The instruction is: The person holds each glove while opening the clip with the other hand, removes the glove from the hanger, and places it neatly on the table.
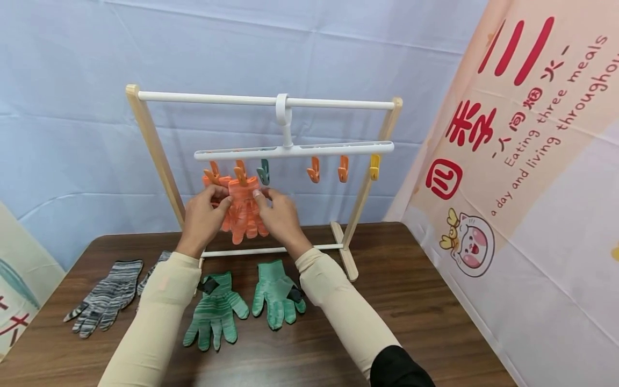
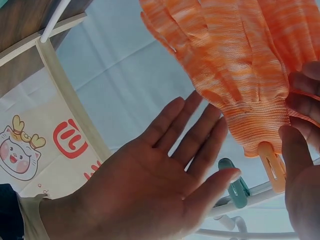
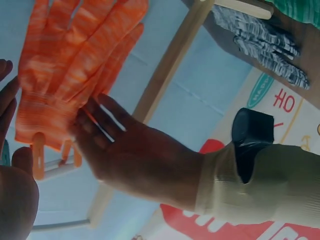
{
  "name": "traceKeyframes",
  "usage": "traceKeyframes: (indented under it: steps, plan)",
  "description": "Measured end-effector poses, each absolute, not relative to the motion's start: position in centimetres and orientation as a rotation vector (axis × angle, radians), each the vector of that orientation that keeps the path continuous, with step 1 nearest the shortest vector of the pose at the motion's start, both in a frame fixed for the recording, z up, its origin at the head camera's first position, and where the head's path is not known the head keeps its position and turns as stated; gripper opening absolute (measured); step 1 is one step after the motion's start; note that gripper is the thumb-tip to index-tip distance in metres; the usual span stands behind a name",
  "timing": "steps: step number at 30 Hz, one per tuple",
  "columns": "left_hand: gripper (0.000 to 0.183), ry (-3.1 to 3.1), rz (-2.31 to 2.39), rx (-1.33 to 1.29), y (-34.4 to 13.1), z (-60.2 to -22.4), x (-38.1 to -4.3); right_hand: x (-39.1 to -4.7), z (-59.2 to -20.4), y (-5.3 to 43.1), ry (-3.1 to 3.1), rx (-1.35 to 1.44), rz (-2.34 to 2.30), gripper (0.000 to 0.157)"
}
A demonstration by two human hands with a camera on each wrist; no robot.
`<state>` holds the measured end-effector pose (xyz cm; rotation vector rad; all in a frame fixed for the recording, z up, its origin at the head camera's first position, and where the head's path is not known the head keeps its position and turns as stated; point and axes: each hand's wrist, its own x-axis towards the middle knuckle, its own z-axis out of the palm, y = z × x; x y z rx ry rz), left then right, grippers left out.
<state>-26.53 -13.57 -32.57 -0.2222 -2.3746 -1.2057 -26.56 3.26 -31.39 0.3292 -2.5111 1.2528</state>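
Note:
An orange knit glove (image 1: 245, 207) hangs fingers down from an orange clothespin (image 1: 240, 172) on the white hanger (image 1: 290, 150). A second orange glove (image 1: 209, 181) hangs at its left from another orange clothespin (image 1: 211, 171), partly hidden. My left hand (image 1: 203, 215) is at the front glove's left edge, thumb and fingertips by the cuff (image 2: 257, 125). At its right edge my right hand (image 1: 280, 215) has its fingers nearly straight (image 2: 150, 172), fingertips close to the cuff; contact is hard to tell. A green clothespin (image 1: 263, 172) hangs above the right hand.
The hanger hooks over a wood-and-white rack (image 1: 213, 99). Two orange clothespins (image 1: 314, 170) and a yellow one (image 1: 374, 167) hang at right. Two green gloves (image 1: 217, 312) lie on the brown table (image 1: 387, 322), with grey striped gloves (image 1: 108, 295) at left.

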Motion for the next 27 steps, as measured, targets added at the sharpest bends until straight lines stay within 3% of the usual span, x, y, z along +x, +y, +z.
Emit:
traceKeyframes:
  steps: [9, 22, 27]
  plan:
    - [0.017, -2.356, -1.182, -0.219, -13.7, -32.5, -26.7, -26.2, -31.5, 2.5, -2.473, 0.400, 1.329, 0.051]
    - [0.015, -2.358, -1.181, -0.198, -14.0, -32.4, -26.4, -26.1, -32.1, 2.2, -2.337, 0.483, 1.462, 0.041]
    - [0.015, -2.356, -1.190, -0.209, -14.0, -32.4, -26.2, -26.3, -32.3, 2.1, -2.316, 0.480, 1.479, 0.049]
